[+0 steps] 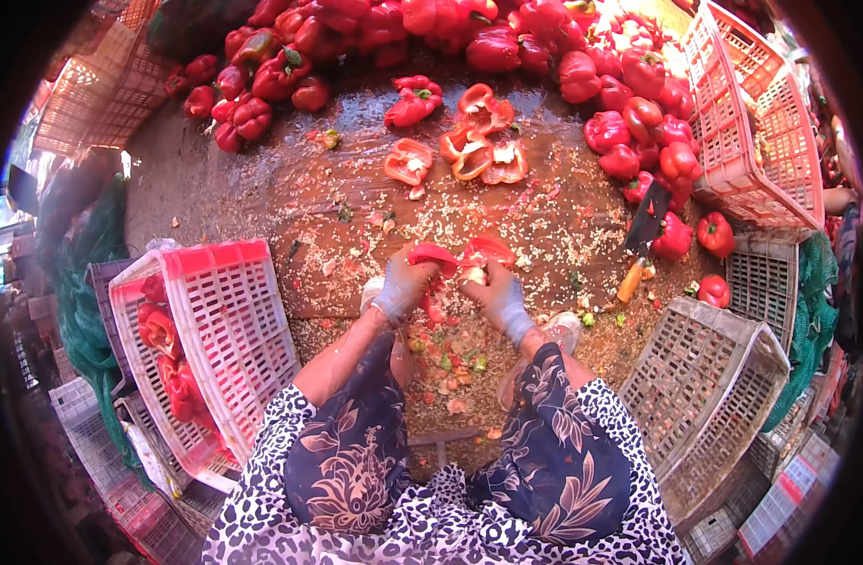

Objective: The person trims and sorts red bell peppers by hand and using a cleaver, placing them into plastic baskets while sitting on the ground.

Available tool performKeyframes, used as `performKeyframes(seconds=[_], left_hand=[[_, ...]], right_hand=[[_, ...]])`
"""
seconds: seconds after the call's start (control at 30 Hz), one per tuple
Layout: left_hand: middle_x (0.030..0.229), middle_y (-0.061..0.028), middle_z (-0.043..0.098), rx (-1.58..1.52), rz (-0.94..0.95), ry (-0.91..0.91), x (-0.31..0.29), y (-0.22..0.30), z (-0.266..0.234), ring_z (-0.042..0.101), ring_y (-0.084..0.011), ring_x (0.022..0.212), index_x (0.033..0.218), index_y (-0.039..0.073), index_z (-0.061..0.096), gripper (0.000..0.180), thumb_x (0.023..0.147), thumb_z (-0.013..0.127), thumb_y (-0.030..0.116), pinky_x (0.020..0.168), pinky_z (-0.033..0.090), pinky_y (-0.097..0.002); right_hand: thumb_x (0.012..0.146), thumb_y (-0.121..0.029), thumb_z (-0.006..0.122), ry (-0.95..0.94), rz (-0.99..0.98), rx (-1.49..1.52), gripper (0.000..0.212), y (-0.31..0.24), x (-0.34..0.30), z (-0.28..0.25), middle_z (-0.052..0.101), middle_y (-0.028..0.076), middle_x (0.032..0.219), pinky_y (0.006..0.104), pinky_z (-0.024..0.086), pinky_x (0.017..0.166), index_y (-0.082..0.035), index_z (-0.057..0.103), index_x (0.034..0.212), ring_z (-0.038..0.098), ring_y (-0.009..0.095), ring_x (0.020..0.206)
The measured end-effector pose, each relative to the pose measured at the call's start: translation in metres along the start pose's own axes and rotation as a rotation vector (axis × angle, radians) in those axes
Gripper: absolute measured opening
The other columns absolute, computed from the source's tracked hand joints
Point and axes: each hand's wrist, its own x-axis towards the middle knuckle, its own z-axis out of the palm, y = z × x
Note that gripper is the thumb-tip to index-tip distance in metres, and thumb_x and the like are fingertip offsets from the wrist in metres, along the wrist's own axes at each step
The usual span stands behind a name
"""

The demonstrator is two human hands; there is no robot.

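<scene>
Between my knees, low over the wooden board (356, 207), my gloved left hand (402, 287) is closed on a piece of red bell pepper (435, 256). My right hand (501, 299), also gloved, pinches another part of red bell pepper (489, 250) with its pale seed core (474, 274) showing. The two parts lie close together; whether they are still joined is unclear. Farther out on the board rest several opened pepper halves (465, 151), their hollow insides facing up, and a whole-looking red pepper (414, 100). Loose seeds and scraps (455, 363) cover the wood.
A heap of red peppers (375, 28) lines the far edge and right side. The knife (646, 218), dark-bladed with an orange handle, lies at the right. Pepper pieces fill a red-and-white crate (229, 301) at my left. A pale crate (700, 377) and a red crate (756, 122) stand right.
</scene>
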Motion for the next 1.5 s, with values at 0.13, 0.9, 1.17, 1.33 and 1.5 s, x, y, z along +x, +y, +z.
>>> performKeyframes(seconds=[0.13, 0.9, 1.17, 1.33, 1.5], left_hand=[[0.078, -0.007, 0.068, -0.031, -0.055, -0.121, -0.004, 0.004, -0.021, 0.06, -0.0119, 0.062, 0.091, -0.001, 0.066, 0.015, 0.079, 0.057, 0.003, 0.057, 0.049, -0.0251], [0.096, -0.0141, 0.071, 1.011, 0.055, -0.334, 0.069, -0.003, 0.019, 0.07, -0.0296, 0.087, 0.101, 0.005, 0.067, 0.037, 0.073, 0.069, 0.028, 0.075, 0.055, -0.0397], [0.099, -0.0093, 0.067, -0.609, 0.509, -0.039, -0.131, 0.146, -0.151, 0.066, -0.0192, 0.082, 0.115, 0.004, 0.058, 0.031, 0.092, 0.062, 0.024, 0.071, 0.055, -0.0326], [0.098, -0.0071, 0.067, -0.252, 0.742, 0.631, -0.237, 0.181, -0.272, 0.066, -0.0221, 0.083, 0.109, 0.005, 0.062, 0.022, 0.096, 0.051, 0.018, 0.075, 0.053, -0.035], [0.103, -0.0172, 0.07, 1.053, -0.275, 0.984, -0.194, 0.054, -0.359, 0.067, -0.0261, 0.097, 0.106, 0.006, 0.065, 0.024, 0.09, 0.056, 0.022, 0.081, 0.052, -0.0389]], right_hand=[[0.074, -0.042, 0.075, 0.077, 0.002, 0.193, 0.046, 0.001, 0.0, -0.03, 0.063, 0.011, 0.077, 0.0384, 0.05, 0.069, -0.011, 0.063, 0.105, 0.063, 0.026, 0.071], [0.09, -0.015, 0.068, 0.557, -0.12, 0.541, 0.028, 0.042, -0.011, -0.046, 0.06, 0.002, 0.09, 0.0232, 0.043, 0.056, -0.003, 0.057, 0.111, 0.052, 0.008, 0.069], [0.093, -0.024, 0.066, 0.636, -0.083, 0.684, 0.031, 0.059, -0.048, -0.063, 0.057, 0.001, 0.081, 0.0236, 0.039, 0.043, -0.007, 0.054, 0.116, 0.049, 0.009, 0.054], [0.094, -0.023, 0.063, 0.761, -0.184, 0.604, 0.028, 0.077, -0.075, -0.104, 0.056, 0.002, 0.081, 0.0233, 0.042, 0.047, -0.006, 0.056, 0.115, 0.05, 0.01, 0.056], [0.098, -0.019, 0.057, 0.932, -0.174, 0.379, 0.034, 0.031, -0.167, -0.173, 0.056, 0.005, 0.099, 0.0254, 0.047, 0.068, -0.002, 0.052, 0.126, 0.055, 0.013, 0.081]])
